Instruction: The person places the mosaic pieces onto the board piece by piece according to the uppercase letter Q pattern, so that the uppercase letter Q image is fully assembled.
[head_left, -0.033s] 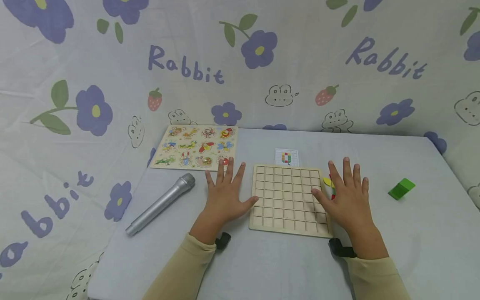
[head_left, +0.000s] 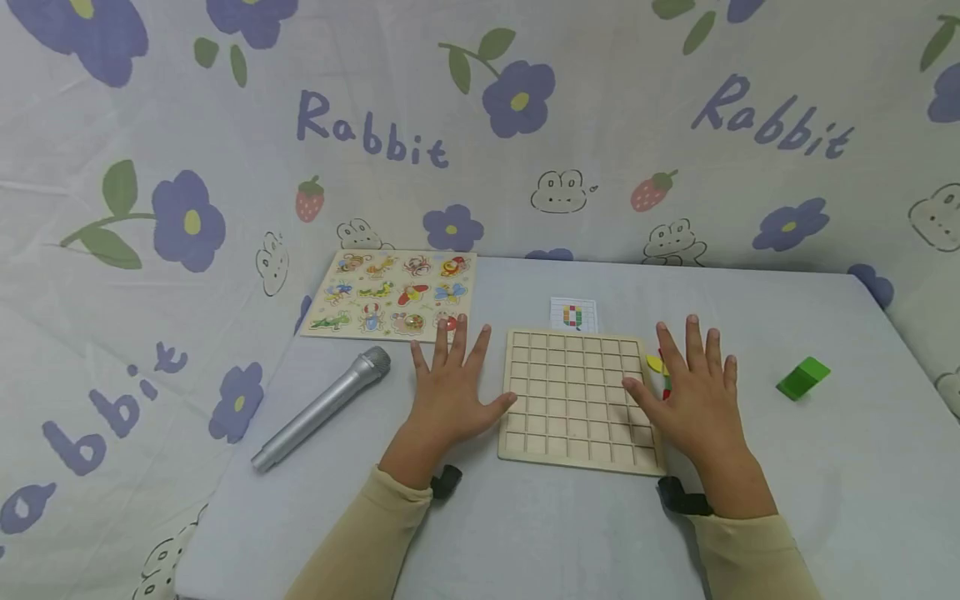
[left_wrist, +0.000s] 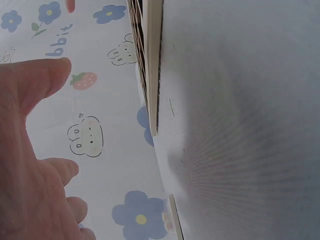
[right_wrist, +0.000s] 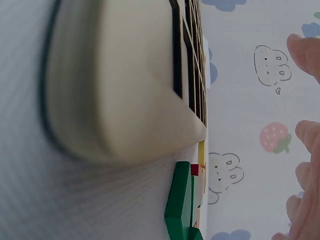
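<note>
Both hands are held palm down with fingers spread, and neither holds anything. A wooden grid board point(head_left: 573, 400) with square compartments lies between them. My left hand point(head_left: 450, 400) is at the board's left side, its thumb tip overlapping that edge in the head view. Across the board's right edge is my right hand point(head_left: 699, 408), its thumb over the grid. Small coloured pieces, among them a yellow one point(head_left: 655, 364), are partly hidden behind the right hand. In the right wrist view a green block point(right_wrist: 178, 205) stands near the board's corner.
A silver microphone point(head_left: 322, 410) lies left of the left hand. Behind it is a wooden animal puzzle board point(head_left: 390, 293). A small pattern card point(head_left: 573, 314) lies at the grid board's back edge. Green blocks point(head_left: 803, 378) stand on the right. A printed cloth hangs behind the table.
</note>
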